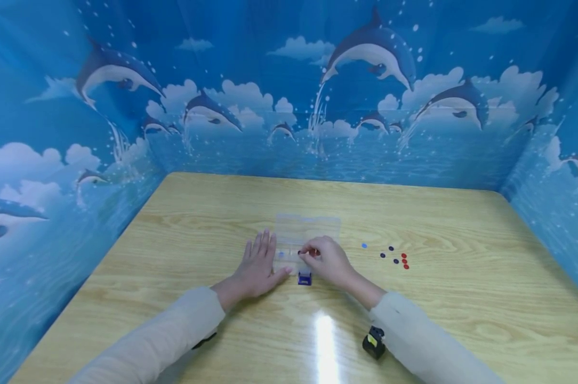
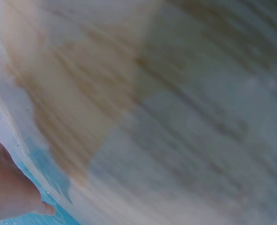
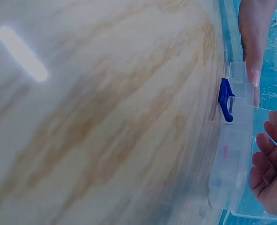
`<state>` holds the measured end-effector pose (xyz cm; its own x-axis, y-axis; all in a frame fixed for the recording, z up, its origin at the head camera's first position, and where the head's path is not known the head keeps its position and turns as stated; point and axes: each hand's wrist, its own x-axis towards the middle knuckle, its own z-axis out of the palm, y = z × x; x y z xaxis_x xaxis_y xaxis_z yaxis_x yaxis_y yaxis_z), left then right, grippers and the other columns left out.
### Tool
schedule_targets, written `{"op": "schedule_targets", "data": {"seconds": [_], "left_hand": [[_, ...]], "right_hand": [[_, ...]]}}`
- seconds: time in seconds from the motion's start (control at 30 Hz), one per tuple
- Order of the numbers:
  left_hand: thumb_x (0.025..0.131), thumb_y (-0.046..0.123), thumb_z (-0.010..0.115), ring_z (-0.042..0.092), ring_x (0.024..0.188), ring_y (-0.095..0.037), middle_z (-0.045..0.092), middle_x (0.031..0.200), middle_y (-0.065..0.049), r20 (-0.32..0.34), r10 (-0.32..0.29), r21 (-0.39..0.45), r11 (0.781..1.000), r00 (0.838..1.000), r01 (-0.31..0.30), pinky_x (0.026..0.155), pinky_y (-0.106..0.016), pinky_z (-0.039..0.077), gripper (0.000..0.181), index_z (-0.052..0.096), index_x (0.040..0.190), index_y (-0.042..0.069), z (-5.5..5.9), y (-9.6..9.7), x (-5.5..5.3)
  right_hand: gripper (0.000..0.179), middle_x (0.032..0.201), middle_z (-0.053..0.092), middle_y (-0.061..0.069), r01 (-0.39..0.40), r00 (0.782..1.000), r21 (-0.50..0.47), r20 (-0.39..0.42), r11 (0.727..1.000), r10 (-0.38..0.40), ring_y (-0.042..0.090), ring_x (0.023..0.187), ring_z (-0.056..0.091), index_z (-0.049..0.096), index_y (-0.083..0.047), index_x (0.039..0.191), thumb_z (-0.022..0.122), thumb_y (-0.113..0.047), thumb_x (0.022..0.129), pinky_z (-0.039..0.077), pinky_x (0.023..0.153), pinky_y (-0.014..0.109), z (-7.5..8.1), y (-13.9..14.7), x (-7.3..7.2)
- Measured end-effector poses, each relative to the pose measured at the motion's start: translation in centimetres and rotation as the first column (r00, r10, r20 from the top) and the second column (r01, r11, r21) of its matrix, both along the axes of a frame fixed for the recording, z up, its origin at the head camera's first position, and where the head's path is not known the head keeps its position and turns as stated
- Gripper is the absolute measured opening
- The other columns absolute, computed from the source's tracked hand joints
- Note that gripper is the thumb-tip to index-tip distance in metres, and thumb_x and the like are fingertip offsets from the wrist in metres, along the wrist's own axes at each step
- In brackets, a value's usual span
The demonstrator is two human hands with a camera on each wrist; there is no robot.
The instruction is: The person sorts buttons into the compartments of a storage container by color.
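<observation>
A clear plastic compartment box (image 1: 292,264) lies on the table with its transparent lid (image 1: 289,228) folded back. At its front sits a dark blue latch (image 1: 304,279), also seen in the right wrist view as a blue clip (image 3: 225,101). My left hand (image 1: 256,271) rests flat with fingers spread along the box's left side, its thumb at the front edge. My right hand (image 1: 331,261) is over the box, thumb and index finger pinching a small dark disc (image 1: 299,253). A light blue disc (image 1: 281,255) lies in the left part; red (image 1: 314,252) shows behind the right fingers.
On the table right of the box lie a blue disc (image 1: 364,246), several dark discs (image 1: 396,261) and several red discs (image 1: 404,261). A dolphin-patterned curtain (image 1: 279,138) surrounds the wooden table (image 1: 212,208) on the back and sides.
</observation>
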<state>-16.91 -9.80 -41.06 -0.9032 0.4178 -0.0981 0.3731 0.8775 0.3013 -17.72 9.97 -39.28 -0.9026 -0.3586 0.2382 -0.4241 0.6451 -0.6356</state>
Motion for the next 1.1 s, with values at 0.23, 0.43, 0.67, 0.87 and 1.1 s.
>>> {"op": "schedule_targets", "data": {"seconds": [0.23,0.43,0.67,0.87,1.1], "left_hand": [[0.094,0.056,0.033,-0.005,0.143,-0.039,-0.007,0.154,-0.023,-0.001,0.002,-0.008,1.0,1.0,-0.002,0.116,-0.052,0.0,0.086,0.0,0.147,-0.003,0.0,0.0,0.0],[0.094,0.057,0.031,-0.006,0.143,-0.038,-0.009,0.153,-0.023,0.005,0.0,-0.021,1.0,1.0,0.0,0.116,-0.051,-0.001,0.086,-0.002,0.147,-0.003,-0.2,0.0,-0.1],[0.094,0.056,0.032,-0.005,0.143,-0.038,-0.008,0.154,-0.023,-0.005,-0.002,-0.011,1.0,1.0,0.002,0.116,-0.051,0.0,0.085,-0.001,0.147,-0.003,-0.3,-0.1,-0.1],[0.095,0.056,0.031,-0.006,0.143,-0.038,-0.009,0.154,-0.022,0.012,0.0,-0.006,1.0,1.0,0.0,0.116,-0.05,-0.002,0.085,-0.002,0.147,-0.003,-0.1,-0.1,-0.1],[0.095,0.055,0.031,-0.007,0.143,-0.037,-0.009,0.154,-0.022,0.018,0.0,-0.008,1.0,1.0,0.001,0.116,-0.05,-0.002,0.085,-0.002,0.147,-0.002,0.1,0.0,0.0]], "right_hand": [[0.007,0.076,0.064,0.0,0.001,1.0,-0.016,-0.02,1.0,-0.001,0.013,0.077,0.053,0.07,-0.007,0.086,0.067,-0.01,0.081,0.051,0.072,0.032,0.2,0.5,0.4],[0.01,0.079,0.063,-0.002,0.017,1.0,-0.002,0.002,1.0,-0.017,0.012,0.08,0.053,0.07,-0.008,0.088,0.069,-0.016,0.082,0.051,0.074,0.031,0.3,1.3,0.7],[0.011,0.082,0.065,0.0,0.03,1.0,-0.004,0.001,1.0,-0.03,0.014,0.082,0.054,0.07,-0.007,0.09,0.069,-0.014,0.081,0.05,0.074,0.029,0.1,2.5,0.8],[0.011,0.08,0.065,0.0,0.039,0.999,-0.01,-0.005,0.999,-0.039,0.015,0.082,0.055,0.069,-0.007,0.089,0.069,-0.014,0.081,0.049,0.075,0.032,-0.1,3.3,0.9],[0.011,0.079,0.064,0.0,0.053,0.998,-0.004,-0.021,0.999,-0.053,0.015,0.082,0.054,0.069,-0.006,0.088,0.069,-0.014,0.081,0.049,0.075,0.031,-0.1,4.3,1.0]]}}
